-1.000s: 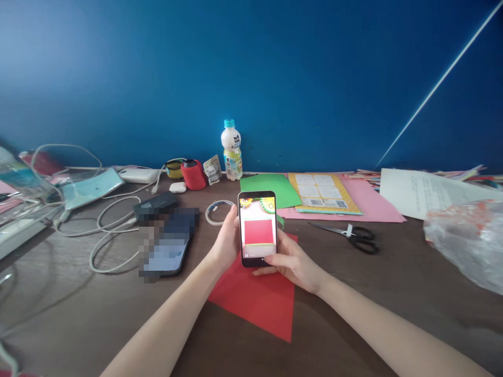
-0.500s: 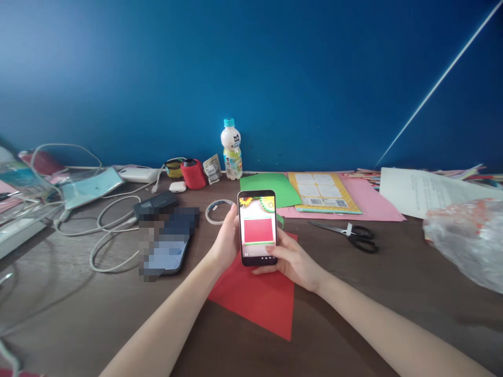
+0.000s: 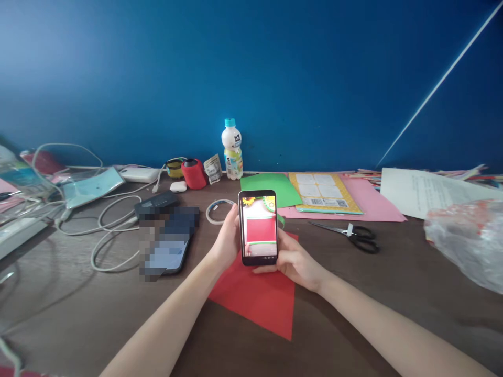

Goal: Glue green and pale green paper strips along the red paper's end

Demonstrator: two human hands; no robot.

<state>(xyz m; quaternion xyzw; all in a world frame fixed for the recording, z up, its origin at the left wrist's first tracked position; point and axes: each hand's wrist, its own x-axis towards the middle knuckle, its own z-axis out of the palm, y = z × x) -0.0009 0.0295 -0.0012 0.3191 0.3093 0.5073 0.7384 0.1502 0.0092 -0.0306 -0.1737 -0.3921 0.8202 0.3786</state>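
Between my two hands a smartphone point(image 3: 258, 228) is held upright, its lit screen facing me. The screen shows a red rectangle with yellow and green shapes above it. My left hand point(image 3: 227, 238) grips the phone's left edge, thumb along the side and the other fingers hidden behind. My right hand point(image 3: 296, 263) closes on the lower right edge, with one finger reaching under the bottom. Below the phone a sheet of red paper point(image 3: 261, 309) lies on the dark table, partly covered by my hands.
Scissors point(image 3: 349, 234) lie to the right, near a crumpled plastic bag point(image 3: 467, 241). Green paper point(image 3: 269, 189), a yellow packet point(image 3: 326, 191) and a bottle point(image 3: 233, 152) are at the back. At left are a second phone point(image 3: 168, 251), white cables point(image 3: 98, 230) and a power strip point(image 3: 21, 233).
My right thumb has moved off the lower part of the screen to the phone's right edge. The picture on the screen has changed slightly. The phone stays almost in place.
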